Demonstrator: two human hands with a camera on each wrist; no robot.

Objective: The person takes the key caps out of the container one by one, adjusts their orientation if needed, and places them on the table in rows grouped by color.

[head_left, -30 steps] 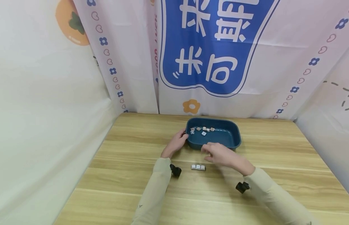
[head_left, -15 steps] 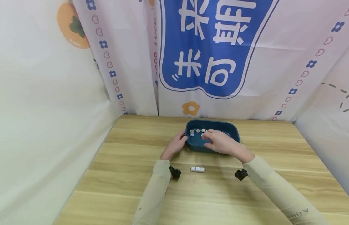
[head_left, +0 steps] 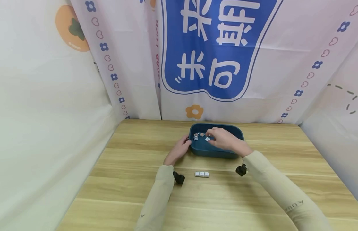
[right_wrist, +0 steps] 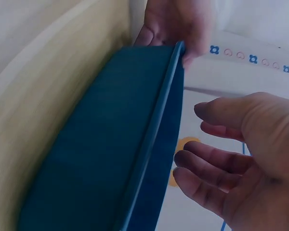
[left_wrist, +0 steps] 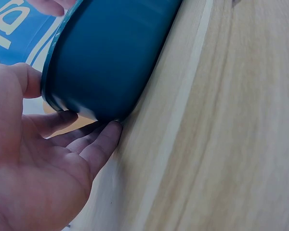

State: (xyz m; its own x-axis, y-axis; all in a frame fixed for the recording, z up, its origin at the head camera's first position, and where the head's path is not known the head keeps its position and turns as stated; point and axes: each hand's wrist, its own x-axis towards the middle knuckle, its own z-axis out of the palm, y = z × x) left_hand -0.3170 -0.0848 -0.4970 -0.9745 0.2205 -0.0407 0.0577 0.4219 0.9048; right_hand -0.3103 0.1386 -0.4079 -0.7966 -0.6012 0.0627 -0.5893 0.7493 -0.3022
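Note:
A dark blue plastic basin (head_left: 215, 153) stands near the back of the table. My left hand (head_left: 178, 150) holds its left end; in the left wrist view the thumb is at the rim and the fingers (left_wrist: 103, 147) lie against the outer wall. Over the basin hovers my right hand (head_left: 223, 138), fingers loosely bent, with nothing between them in the right wrist view. Below its fingertips lies a small white keycap-like piece (head_left: 207, 139). Several more small pieces (head_left: 195, 138), white and brownish, sit toward the basin's left side, some hidden by the right hand.
Three white keycap-like pieces (head_left: 202, 174) stand side by side in a row in front of the basin, between the forearms. The wooden table (head_left: 127, 179) meets a printed curtain (head_left: 138, 102) at the back. Black wrist cameras (head_left: 241, 170) hang at the sleeves.
My right hand has moved from in front of the basin's near rim to over its inside. The left hand keeps its hold on the basin's left end. The row of three stays put.

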